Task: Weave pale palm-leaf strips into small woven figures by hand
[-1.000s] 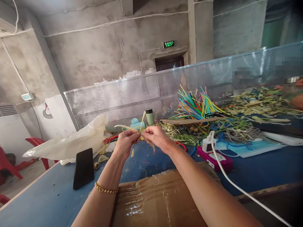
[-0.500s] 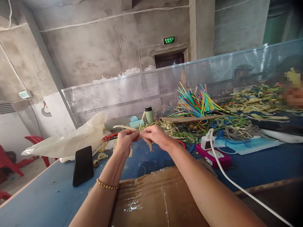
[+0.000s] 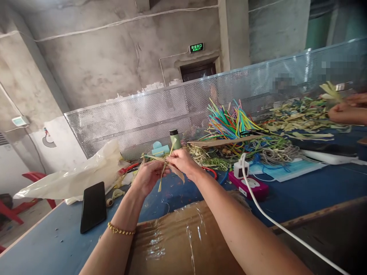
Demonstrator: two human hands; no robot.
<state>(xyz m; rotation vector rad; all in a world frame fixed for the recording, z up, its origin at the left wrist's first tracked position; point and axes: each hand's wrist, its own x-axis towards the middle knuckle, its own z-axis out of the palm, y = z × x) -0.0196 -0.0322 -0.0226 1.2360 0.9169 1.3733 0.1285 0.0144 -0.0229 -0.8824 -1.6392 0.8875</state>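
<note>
My left hand [image 3: 147, 176] and my right hand [image 3: 182, 161] meet above the blue table [image 3: 183, 194], their fingertips closed on pale, leaf-like strips [image 3: 179, 175]. The strips cross where the fingers pinch. Some ends point up and left; a narrow one hangs below, and a wider one slants down under my right hand. My fingers partly hide the crossing. A gold bead bracelet [image 3: 120, 230] circles my left wrist. Below my forearms lies a brown cardboard piece [image 3: 177, 240] with clear tape on it.
A black phone [image 3: 93, 208] and plastic bag [image 3: 77, 175] lie left. Behind my hands stand a green bottle [image 3: 176, 141] and perforated metal screen [image 3: 137, 128]. Rightward are coloured strands [image 3: 229, 120], a magenta box [image 3: 255, 189], a white cable [image 3: 266, 215] and a co-worker's hands [image 3: 348, 111].
The view has shifted, moving the table's things leftward. My left fingers have curled under the strips, and my right fingers sit slightly higher over the crossing. A co-worker's hands now show more clearly at right.
</note>
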